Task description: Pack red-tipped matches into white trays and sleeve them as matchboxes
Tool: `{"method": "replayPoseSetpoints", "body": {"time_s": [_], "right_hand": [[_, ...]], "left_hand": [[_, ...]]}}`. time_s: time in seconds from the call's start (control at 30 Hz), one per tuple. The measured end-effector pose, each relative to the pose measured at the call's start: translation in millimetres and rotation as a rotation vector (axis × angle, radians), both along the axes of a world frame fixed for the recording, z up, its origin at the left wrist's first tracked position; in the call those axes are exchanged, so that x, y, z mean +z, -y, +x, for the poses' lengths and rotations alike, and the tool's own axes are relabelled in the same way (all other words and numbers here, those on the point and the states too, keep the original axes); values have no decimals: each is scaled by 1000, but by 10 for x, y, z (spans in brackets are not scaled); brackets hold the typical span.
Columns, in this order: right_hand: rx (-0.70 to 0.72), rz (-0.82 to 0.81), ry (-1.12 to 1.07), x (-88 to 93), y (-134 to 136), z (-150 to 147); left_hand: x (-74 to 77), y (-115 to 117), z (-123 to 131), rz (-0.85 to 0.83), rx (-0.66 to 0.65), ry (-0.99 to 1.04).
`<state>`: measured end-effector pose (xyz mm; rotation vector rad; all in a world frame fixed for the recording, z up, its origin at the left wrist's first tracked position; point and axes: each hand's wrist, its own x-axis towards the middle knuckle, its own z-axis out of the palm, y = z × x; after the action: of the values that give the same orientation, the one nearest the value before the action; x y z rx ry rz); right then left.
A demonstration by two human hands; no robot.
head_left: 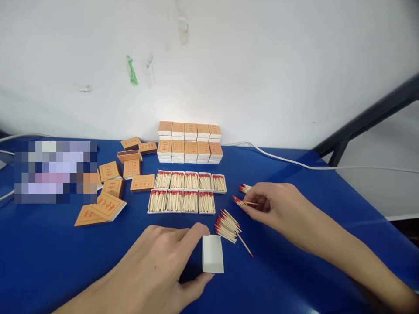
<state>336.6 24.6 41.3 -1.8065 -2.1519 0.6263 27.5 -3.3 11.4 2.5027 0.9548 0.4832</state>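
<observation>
My left hand (163, 266) grips a white matchbox tray (212, 254) by its edges, with no matches showing inside. Between the thumb and fingers of my right hand (271, 203) are a few red-tipped matches (241, 201). Another small bunch of matches (244, 188) lies just behind those fingers. A loose pile of matches (228, 226) rests on the blue table between my hands, with one match (245, 245) apart from it. Beyond my left hand, two rows of trays filled with matches (182, 201) stand side by side.
Closed matchboxes (190, 150) are stacked in two rows near the wall. Several orange matchbox sleeves (106, 205) lie scattered on the left of the blue table (288, 279). A white cable (294, 163) runs along the back, and a dark metal bar (369, 117) slants at the right.
</observation>
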Motion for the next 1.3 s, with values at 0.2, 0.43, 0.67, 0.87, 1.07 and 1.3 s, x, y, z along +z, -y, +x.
{"method": "replayPoseSetpoints", "body": {"time_s": [0.2,0.43,0.67,0.87,1.07,1.3], "right_hand": [[-9,-87,-161,284,98,-153],[103,-163,-206,230,352,-498],[118,-221,-235,53,392,-612],[86,-241,-197,-23,431,-599],[65,-254,-134,-33,435,-688],[154,-225,17,9,412,-765]], "left_hand": [[-6,-1,7,-98,37,-9],[-30,-6,10,-173,92,3],[-36,0,-5,-227,116,-40],[6,13,37,-235,190,-116],[27,10,35,-224,193,-126],[75,-32,11,-490,165,-93]]}}
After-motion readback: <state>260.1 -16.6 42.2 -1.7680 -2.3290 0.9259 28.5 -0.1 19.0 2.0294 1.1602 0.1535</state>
